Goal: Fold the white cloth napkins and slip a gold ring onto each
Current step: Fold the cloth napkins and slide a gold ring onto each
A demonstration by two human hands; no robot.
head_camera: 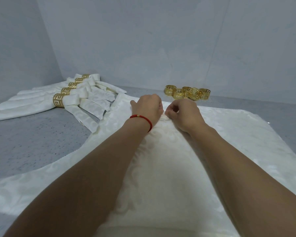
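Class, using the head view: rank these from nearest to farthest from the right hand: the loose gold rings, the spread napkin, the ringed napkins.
1. Spread napkin: pinched by the right hand.
2. Loose gold rings: just beyond it.
3. Ringed napkins: far left.

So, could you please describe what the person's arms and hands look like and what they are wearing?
Both forearms are bare, with no sleeves showing. The left hand has a thin red cord bracelet with a small gold bead at its wrist. The right hand wears nothing visible: no gloves, rings or watch.
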